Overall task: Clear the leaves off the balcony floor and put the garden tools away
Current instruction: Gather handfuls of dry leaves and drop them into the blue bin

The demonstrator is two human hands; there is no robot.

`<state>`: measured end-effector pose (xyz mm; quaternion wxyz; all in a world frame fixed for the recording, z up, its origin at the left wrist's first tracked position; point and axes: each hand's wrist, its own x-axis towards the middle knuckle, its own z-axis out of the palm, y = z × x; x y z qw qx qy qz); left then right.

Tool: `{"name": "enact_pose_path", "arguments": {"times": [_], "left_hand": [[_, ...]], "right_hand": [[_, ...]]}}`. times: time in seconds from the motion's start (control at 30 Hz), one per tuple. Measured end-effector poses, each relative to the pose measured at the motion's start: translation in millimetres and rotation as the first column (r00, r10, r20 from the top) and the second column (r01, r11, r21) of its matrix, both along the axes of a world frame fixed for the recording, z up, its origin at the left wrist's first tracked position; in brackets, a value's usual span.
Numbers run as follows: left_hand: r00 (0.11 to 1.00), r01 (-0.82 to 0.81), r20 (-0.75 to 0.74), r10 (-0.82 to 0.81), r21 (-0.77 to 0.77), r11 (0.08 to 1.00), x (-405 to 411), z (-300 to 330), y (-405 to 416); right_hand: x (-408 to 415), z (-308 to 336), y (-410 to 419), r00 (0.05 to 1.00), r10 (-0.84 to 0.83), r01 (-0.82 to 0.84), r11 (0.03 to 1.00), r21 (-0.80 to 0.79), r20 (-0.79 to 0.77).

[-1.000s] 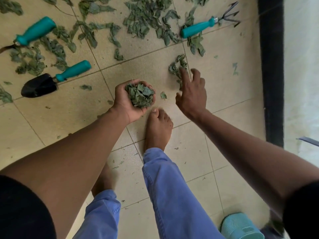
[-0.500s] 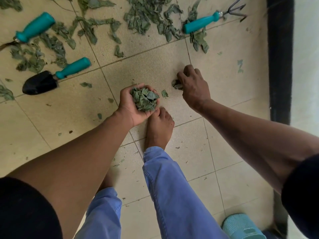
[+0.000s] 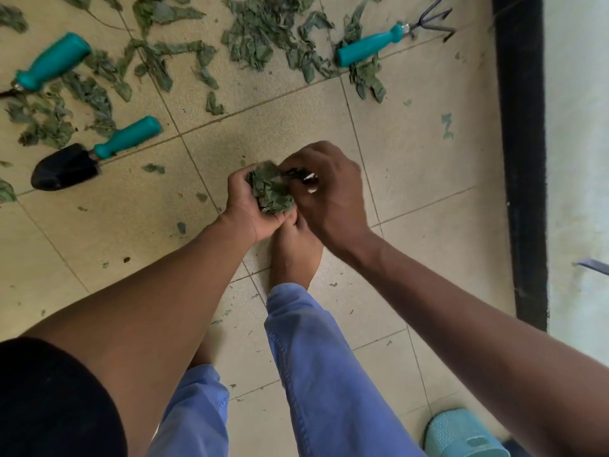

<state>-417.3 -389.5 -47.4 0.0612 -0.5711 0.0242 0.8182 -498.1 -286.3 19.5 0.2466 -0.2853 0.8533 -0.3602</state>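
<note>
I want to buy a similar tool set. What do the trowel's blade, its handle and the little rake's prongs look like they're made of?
The black scoop-shaped trowel blade looks like metal with a matte dark coating: thin, no shine. Its teal handle looks like smooth moulded plastic: even colour, soft sheen, flared end. The thin dark prongs of the teal-handled hand rake look like bent steel wire; a silvery collar joins them to the handle.

Right hand [image 3: 326, 189] motion-blurred, fingertips hidden against the leaf clump [image 3: 270, 192]; far-left teal-handled tool [image 3: 49, 62] has its head cut off by the edge.
</note>
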Motion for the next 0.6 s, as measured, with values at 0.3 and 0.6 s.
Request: {"name": "enact_pose_path", "arguments": {"times": [0.3, 0.6], "left_hand": [[0.998, 0.050, -0.037, -0.050, 0.014, 0.999, -5, 7, 3], [0.994, 0.086, -0.063, -0.092, -0.090, 0.992, -4, 16, -3]], "right_hand": [[34, -30, -9, 0.977, 0.184, -0.153, 0.958, 0.243, -0.110], [37, -21, -21, 0.956, 0.269, -0.224, 0.929, 0.294, -0.121]]}}
